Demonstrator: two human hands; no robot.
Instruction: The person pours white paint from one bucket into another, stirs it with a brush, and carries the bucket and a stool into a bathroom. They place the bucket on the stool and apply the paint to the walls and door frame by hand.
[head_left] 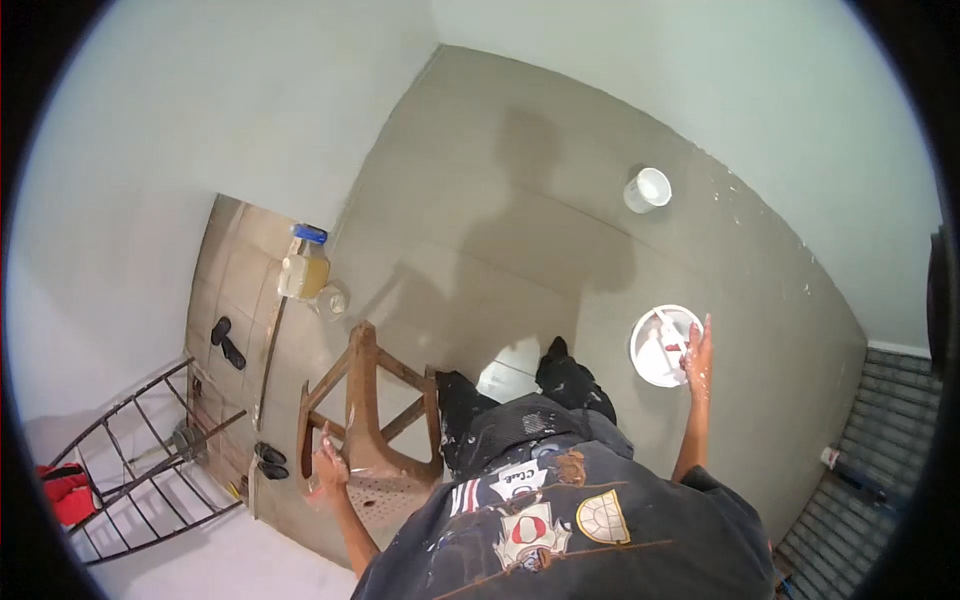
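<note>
The right hand (697, 350) reaches out to the side, its fingers stretched wide and flecked with white. They lie along the far rim of a white bucket (648, 368) that stands on the grey floor (500, 200) just beside the person's feet. Something like a stick stands in the bucket, but it is too small to tell what it is.

The left hand (325, 465) sits on the edge of a brown chair (365, 400) close against the left leg. Whether its fingers are closed round the frame or only rest on it, I cannot tell.

A smaller white tub (647, 189) stands well apart near the wall. A bottle (303, 265) with a blue cap stands by the doorway, and a ladder (150, 470) lies further left.

The main risk looks to be the bucket. An open, wet hand on one side of the rim has little hold, so a pull or push there could tip it and spill it over the tiles. Weight leaned on the chair could also make it slide on the smooth floor.
</note>
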